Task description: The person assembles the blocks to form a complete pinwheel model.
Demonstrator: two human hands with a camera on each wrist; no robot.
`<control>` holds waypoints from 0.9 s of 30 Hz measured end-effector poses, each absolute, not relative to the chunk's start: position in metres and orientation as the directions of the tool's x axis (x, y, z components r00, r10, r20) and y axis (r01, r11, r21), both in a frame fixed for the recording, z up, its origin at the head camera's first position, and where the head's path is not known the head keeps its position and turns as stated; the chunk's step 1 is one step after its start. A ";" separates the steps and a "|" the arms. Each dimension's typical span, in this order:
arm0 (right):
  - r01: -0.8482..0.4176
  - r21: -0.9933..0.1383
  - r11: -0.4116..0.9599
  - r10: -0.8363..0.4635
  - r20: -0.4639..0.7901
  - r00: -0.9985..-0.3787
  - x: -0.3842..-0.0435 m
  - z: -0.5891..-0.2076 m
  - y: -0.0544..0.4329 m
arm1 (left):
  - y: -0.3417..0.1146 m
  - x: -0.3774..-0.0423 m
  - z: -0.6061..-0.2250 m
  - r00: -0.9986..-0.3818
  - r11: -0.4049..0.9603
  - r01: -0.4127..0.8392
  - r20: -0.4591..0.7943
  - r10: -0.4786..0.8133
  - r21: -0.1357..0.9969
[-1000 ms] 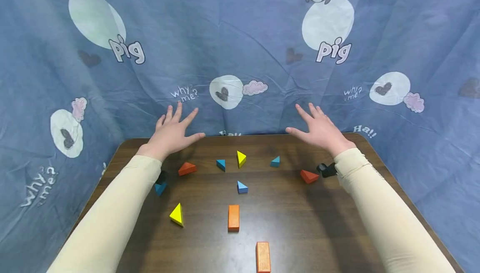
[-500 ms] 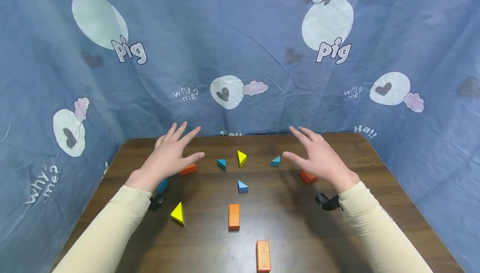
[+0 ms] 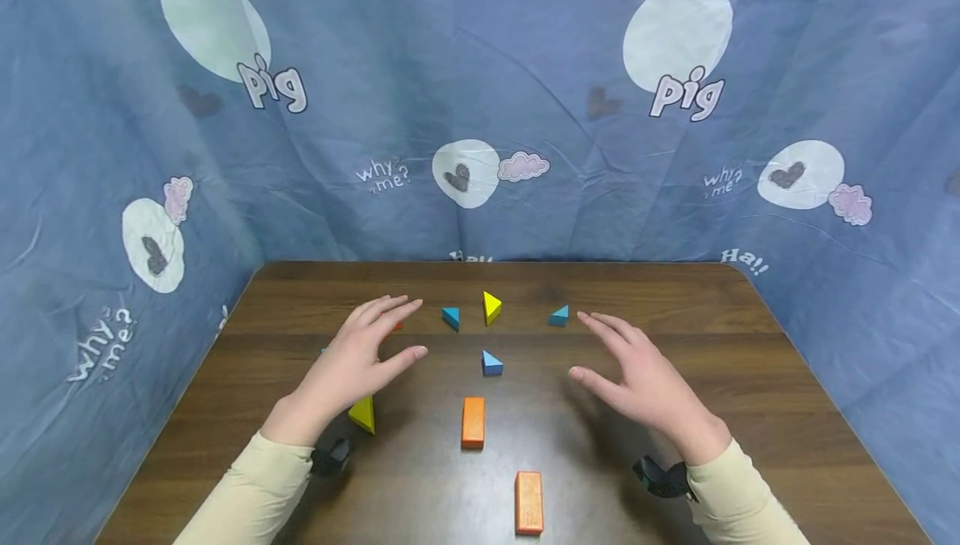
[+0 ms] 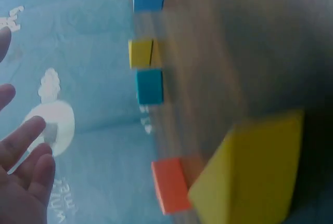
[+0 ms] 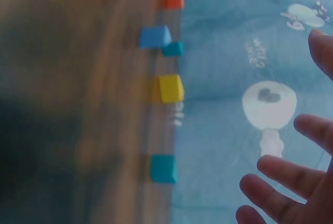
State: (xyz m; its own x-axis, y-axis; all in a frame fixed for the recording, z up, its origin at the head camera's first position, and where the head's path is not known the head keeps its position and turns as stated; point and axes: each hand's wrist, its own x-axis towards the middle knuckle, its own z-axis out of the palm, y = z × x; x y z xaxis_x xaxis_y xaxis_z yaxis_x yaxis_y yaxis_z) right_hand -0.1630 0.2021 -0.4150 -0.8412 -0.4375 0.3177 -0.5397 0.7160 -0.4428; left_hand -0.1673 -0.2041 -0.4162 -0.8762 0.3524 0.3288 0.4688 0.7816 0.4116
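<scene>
My left hand (image 3: 356, 366) hovers over the left of the table with fingers spread, holding nothing. Beneath its wrist lies a yellow triangular block (image 3: 363, 414), large in the left wrist view. A red triangular block (image 4: 170, 185) is mostly covered by that hand in the head view. On the right, my right hand (image 3: 648, 378) hangs above the table, fingers extended and apart. A teal triangular block (image 3: 558, 316) lies just beyond its fingertips. Between the hands are a blue triangular block (image 3: 492, 363), another teal one (image 3: 451, 317) and a yellow one (image 3: 492, 307).
Two orange rectangular blocks, one farther (image 3: 473, 422) and one nearer (image 3: 528, 503), lie on the front middle of the brown wooden table (image 3: 750, 412). A blue printed curtain (image 3: 525, 70) hangs behind and at both sides. Each wrist wears a black strap (image 3: 663, 478).
Both hands have come back toward the body and lower from the table's far edge. The head view has shifted slightly. The blocks lie where they were; the right red one is now hidden.
</scene>
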 end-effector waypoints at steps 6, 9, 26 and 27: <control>-0.551 -0.480 0.682 -0.453 0.314 -0.834 -0.140 -0.439 0.195 | -0.183 -0.142 -0.433 -0.884 0.720 0.464 0.315 0.345 0.515; -0.559 -0.490 0.669 -0.460 0.319 -0.829 -0.129 -0.448 0.192 | -0.174 -0.134 -0.440 -0.888 0.688 0.460 0.307 0.344 0.561; -0.636 -0.628 0.449 -0.586 0.330 -0.740 -0.095 -0.494 0.179 | -0.160 -0.128 -0.487 -0.913 0.470 0.254 0.050 0.404 0.845; -0.636 -0.640 0.430 -0.595 0.329 -0.733 -0.095 -0.496 0.179 | -0.161 -0.128 -0.489 -0.914 0.448 0.239 0.043 0.404 0.862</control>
